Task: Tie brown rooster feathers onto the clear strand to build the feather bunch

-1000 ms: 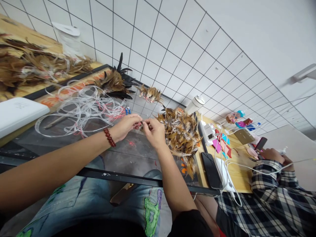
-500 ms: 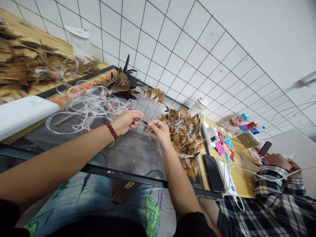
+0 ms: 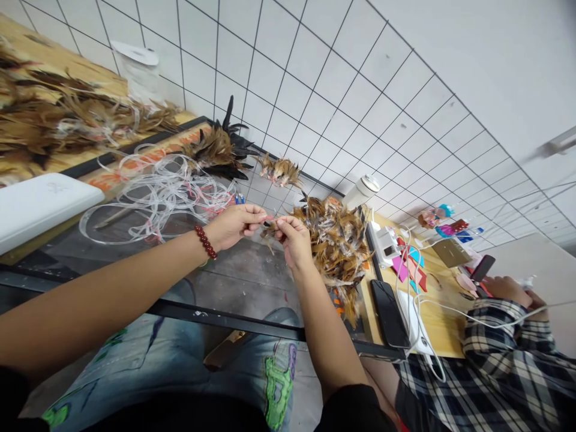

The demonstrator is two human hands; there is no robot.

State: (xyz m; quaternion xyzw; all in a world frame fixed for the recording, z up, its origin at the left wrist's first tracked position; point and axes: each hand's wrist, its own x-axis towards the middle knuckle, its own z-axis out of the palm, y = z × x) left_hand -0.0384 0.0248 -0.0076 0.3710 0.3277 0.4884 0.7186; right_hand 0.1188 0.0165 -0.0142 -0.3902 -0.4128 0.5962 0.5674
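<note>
Near the middle of the glass-topped table [image 3: 243, 276], my left hand [image 3: 240, 224] is closed in a pinch on a thin red-and-clear strand. My right hand [image 3: 291, 235] pinches a small dark and brown feather [image 3: 267, 233] just beside it; the fingertips nearly meet. To the left lies a tangle of clear cord [image 3: 153, 192] with pink-red bits. Right of my right hand is a heap of brown feathers [image 3: 337, 240]. A small feather bunch [image 3: 279, 171] lies beyond my hands, and a brown-black bunch [image 3: 220, 150] sits behind the cord.
A white box [image 3: 49, 207] stands at the left, with more feathers [image 3: 85, 120] behind it. A white bottle [image 3: 361, 191], a black phone [image 3: 389, 313] and white cables are at the right, beside a person in a plaid sleeve [image 3: 490, 336].
My left hand has moved slightly right, closer to my right hand. The fingers of both hands have shifted around the strand and feather.
</note>
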